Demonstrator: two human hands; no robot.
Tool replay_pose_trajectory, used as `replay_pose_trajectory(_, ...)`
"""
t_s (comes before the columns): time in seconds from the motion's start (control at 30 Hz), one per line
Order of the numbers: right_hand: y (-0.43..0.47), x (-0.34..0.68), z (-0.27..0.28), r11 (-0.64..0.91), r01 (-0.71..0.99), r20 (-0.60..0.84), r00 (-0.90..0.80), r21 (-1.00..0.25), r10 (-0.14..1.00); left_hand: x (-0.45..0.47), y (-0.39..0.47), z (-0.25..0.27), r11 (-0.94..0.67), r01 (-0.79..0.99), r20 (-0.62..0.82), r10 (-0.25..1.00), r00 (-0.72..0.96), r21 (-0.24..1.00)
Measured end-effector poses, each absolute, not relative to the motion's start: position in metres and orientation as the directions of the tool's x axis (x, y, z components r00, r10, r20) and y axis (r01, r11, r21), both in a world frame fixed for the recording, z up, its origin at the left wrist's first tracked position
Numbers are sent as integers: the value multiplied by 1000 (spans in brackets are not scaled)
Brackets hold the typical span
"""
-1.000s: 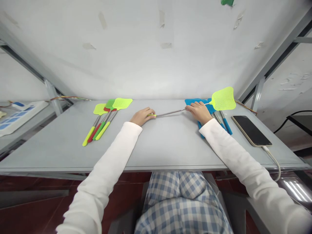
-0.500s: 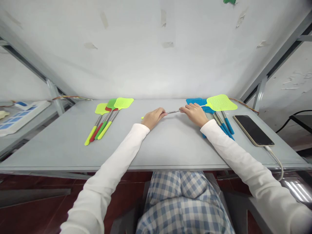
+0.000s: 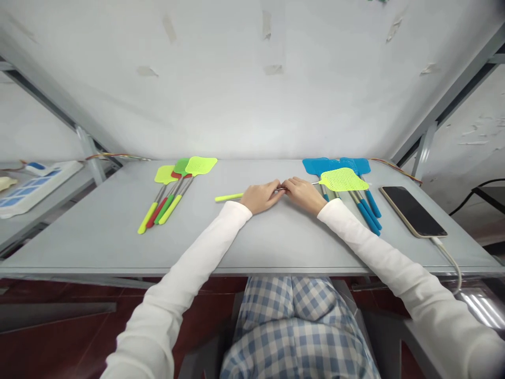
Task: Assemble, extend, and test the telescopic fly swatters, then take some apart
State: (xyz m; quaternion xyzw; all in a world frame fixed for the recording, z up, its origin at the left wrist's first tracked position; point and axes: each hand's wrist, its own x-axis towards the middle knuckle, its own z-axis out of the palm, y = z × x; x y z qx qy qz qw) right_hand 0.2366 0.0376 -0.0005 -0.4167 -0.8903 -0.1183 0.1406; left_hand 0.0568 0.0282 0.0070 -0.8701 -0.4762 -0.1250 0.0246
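Note:
Across the middle of the table, a yellow-green fly swatter [image 3: 344, 180] lies crosswise in both hands, its perforated head to the right and its handle to the left. My left hand [image 3: 262, 196] is closed on the metal rod near the handle. My right hand [image 3: 303, 195] is closed on the same rod nearer the head, and the fingers of both hands almost meet. Behind and below the yellow-green head rest several blue fly swatters [image 3: 316, 166], partly covered by it. To the left lies a group of yellow, red and green fly swatters [image 3: 201, 165].
A phone [image 3: 413, 211] with a white charging cable [image 3: 447, 255] lies on the grey table [image 3: 118, 242] at the right. A white power strip [image 3: 39, 188] sits on the surface at far left. Thin wires run along the wall behind, between metal posts.
My hands have come together along the rod, the right one moving left. The swatter's head has shifted left and lower, and more of its handle shows beyond my left hand.

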Motion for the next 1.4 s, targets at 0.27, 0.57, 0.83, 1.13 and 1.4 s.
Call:
replay_pose_trajectory(0.27,46,254,-2,664,743,309,-653,82,692,54,36,4,-578,816,170,806,567,19)
replay_pose_trajectory(0.57,50,256,12,635,761,290,-643,133,709,56,47,6,-476,878,192,858,477,-51)
replay_pose_trajectory(0.83,60,274,20,591,791,370,-602,157,708,55,55,9,-425,897,296,848,441,-119)
replay_pose_trajectory(1.13,71,297,21,545,818,435,-565,186,701,27,66,11,-389,915,349,847,402,-109)
replay_pose_trajectory(1.4,76,317,22,482,847,479,-527,226,702,-8,79,13,-357,917,338,853,397,-176)
